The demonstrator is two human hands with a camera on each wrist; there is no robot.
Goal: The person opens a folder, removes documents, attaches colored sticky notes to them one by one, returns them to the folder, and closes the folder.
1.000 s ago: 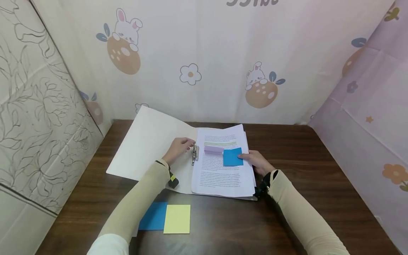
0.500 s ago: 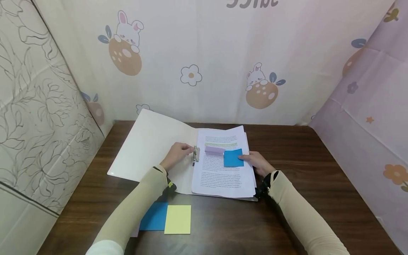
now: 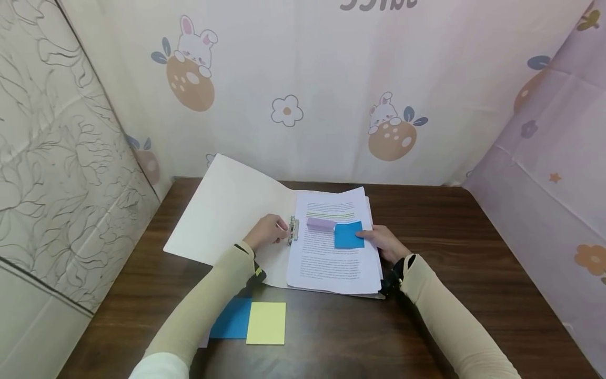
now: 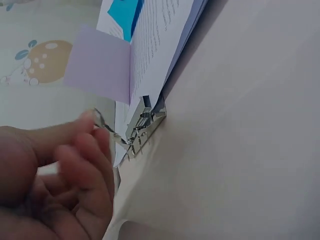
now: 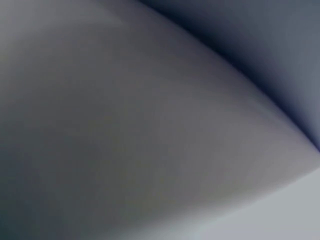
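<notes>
In the head view an open white folder (image 3: 232,205) lies on the table, with a stack of printed sheets (image 3: 326,266) on its right side. My left hand (image 3: 268,230) is at the metal clip (image 3: 293,230) along the folder's inner spine. The left wrist view shows its thumb and forefinger pinching the raised lever (image 4: 104,122) of that clip. My right hand (image 3: 384,242) grips the sheets' right edge, thumb over a blue sticky note (image 3: 347,235). A purple sticky note (image 3: 321,224) stands up from the top sheet. The right wrist view has only a blurred pale surface.
A blue note pad (image 3: 232,318) and a yellow note pad (image 3: 266,323) lie side by side on the brown table (image 3: 331,342), in front of the folder. A purple edge shows beside my left sleeve. A patterned curtain (image 3: 322,58) hangs behind the table.
My left hand has moved along the clip from its far end towards me. The right hand keeps its hold on the sheets. The view has shifted slightly.
</notes>
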